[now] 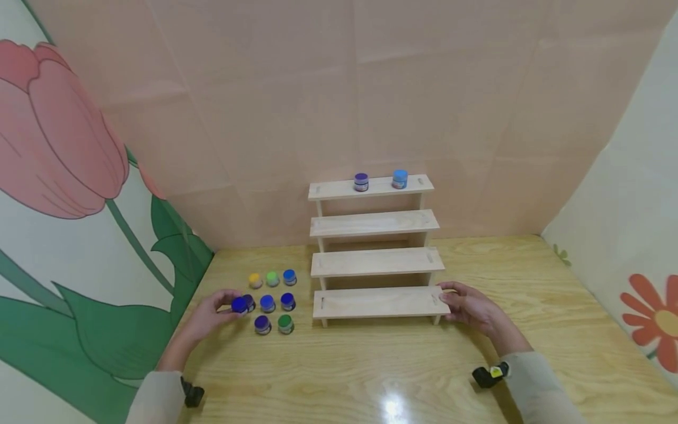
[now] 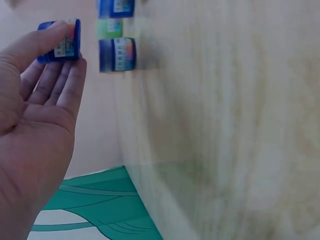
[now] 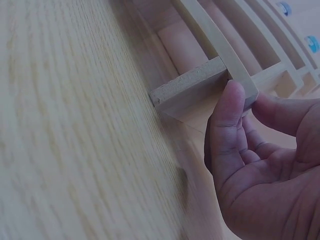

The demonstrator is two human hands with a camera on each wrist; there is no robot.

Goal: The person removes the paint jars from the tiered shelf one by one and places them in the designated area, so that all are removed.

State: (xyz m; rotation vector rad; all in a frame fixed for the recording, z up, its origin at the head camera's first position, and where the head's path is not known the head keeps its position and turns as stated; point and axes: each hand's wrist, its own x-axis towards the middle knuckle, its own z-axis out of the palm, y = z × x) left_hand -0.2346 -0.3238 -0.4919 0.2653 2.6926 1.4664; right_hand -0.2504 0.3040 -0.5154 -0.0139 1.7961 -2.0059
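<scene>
My left hand (image 1: 210, 313) pinches a small paint jar with a dark blue lid (image 1: 239, 305) between thumb and fingers. The left wrist view shows this blue jar (image 2: 61, 42) lifted clear of the table, its label turned to the camera. In the head view it partly covers another dark-lidded jar (image 1: 249, 302) behind it. A four-tier wooden stand (image 1: 377, 262) rises in the middle of the table. My right hand (image 1: 471, 307) grips the right end of its lowest shelf (image 3: 239, 67), thumb and fingers on opposite faces of the board.
On the top shelf stand a purple-lidded jar (image 1: 361, 182) and a light blue jar (image 1: 399, 179). Several more jars, among them a yellow-lidded one (image 1: 255, 280) and a dark green-lidded one (image 1: 286, 323), stand left of the stand. Walls enclose the table (image 1: 339, 377) at the back and sides.
</scene>
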